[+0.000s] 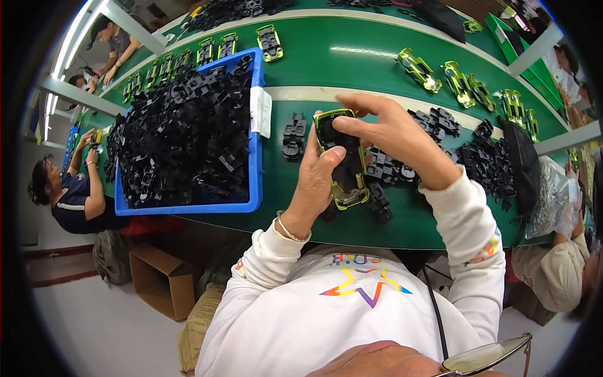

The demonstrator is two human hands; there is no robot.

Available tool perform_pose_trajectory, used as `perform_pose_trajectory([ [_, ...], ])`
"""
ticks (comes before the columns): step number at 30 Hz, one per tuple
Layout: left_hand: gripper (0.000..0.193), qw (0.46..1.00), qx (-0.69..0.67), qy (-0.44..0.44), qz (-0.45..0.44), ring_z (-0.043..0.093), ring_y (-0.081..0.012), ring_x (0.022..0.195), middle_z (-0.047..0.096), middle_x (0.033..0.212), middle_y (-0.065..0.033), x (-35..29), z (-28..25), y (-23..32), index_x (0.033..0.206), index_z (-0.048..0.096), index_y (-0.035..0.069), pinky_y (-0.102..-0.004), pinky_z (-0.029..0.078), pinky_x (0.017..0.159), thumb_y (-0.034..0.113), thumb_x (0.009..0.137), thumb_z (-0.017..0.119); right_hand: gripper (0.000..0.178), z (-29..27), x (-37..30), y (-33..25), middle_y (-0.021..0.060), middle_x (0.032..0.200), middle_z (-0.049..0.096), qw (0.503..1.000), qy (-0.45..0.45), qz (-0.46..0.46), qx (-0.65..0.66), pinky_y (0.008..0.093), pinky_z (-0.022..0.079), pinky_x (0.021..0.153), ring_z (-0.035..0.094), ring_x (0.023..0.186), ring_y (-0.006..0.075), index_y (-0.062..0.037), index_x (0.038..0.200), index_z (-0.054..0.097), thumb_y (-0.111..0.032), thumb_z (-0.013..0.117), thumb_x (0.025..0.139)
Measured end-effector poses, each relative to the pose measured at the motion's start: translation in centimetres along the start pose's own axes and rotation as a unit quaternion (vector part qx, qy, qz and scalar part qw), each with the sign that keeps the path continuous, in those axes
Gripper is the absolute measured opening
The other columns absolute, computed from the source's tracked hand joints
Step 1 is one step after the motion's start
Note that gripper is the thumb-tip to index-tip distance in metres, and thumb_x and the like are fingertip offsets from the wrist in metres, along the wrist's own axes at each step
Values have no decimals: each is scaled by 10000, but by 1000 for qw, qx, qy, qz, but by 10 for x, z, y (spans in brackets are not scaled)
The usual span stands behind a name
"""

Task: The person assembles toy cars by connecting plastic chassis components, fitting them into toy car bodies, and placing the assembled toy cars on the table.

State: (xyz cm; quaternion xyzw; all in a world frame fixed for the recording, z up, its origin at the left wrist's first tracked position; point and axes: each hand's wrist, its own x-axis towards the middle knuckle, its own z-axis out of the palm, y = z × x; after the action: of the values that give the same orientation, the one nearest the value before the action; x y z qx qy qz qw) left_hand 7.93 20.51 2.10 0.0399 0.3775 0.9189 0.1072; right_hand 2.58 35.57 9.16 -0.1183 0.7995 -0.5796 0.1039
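My left hand (310, 182) is closed round the left side of a yellow-green toy car body shell (359, 198), its thumb lying over the inside. A black chassis piece (344, 164) sits within the shell, open side toward me. My right hand (402, 129) has its thumb pressed on the upper end of the black piece. Its index finger stretches out above, while the other fingers are partly hidden behind the shell. Just left of the hands, a loose black chassis piece (294, 136) lies on the green table (292, 217).
A blue bin (258, 169) heaped with black parts (182, 138) stands on the left. More black parts (487, 160) spread on the right, beside a black bag (520, 157). Yellow-green shells (269, 43) line the green conveyor belt (333, 63) beyond. Other people (72, 188) work at both sides.
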Motion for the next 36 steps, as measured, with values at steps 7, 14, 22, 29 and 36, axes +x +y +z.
perform_pose_trajectory([
  [7, 554, 995, 61, -26, -68, 636, -303, 1124, 533, 1271, -156, 7, -13, 14, 1453, 269, 25, -404, 583, 893, 122, 966, 516, 255, 0, 25, 29, 5, 848, 670, 983, -106, 114, 101, 258, 470, 625, 586, 749, 92, -20, 1000, 698, -236, 734, 869],
  [14, 396, 990, 116, -28, -70, 720, -254, 895, 655, 1078, -102, 3, -16, 9, 1319, 497, -3, -301, 605, 748, 234, 1009, 566, 388, -13, 33, 38, 70, 977, 669, 990, -30, 120, 65, 348, 346, 1006, 571, 1012, 175, -13, 1024, 680, -359, 725, 855],
  [22, 381, 989, 147, -13, 5, 716, -219, 900, 667, 1093, -104, 9, -10, 6, 1316, 503, -9, -301, 600, 764, 219, 1015, 553, 517, -11, 5, 36, 88, 1149, 650, 981, -103, 73, 148, 327, 414, 986, 581, 1068, 168, 30, 1234, 608, -331, 727, 882],
  [29, 338, 982, 181, 19, 52, 709, -192, 887, 666, 1100, -105, 10, -6, -7, 1286, 533, -7, -296, 594, 776, 198, 1017, 546, 349, 7, -1, 45, 77, 951, 693, 982, -13, 75, 173, 268, 519, 610, 639, 791, 117, 54, 1134, 642, -206, 692, 908],
  [36, 352, 978, 198, 31, 65, 702, -173, 873, 663, 1103, -96, 10, -12, -13, 1303, 518, 0, -283, 587, 750, 204, 1018, 549, 394, 9, 0, 51, 86, 968, 691, 989, -13, 86, 120, 272, 518, 648, 634, 821, 127, 48, 1153, 640, -261, 688, 913],
])
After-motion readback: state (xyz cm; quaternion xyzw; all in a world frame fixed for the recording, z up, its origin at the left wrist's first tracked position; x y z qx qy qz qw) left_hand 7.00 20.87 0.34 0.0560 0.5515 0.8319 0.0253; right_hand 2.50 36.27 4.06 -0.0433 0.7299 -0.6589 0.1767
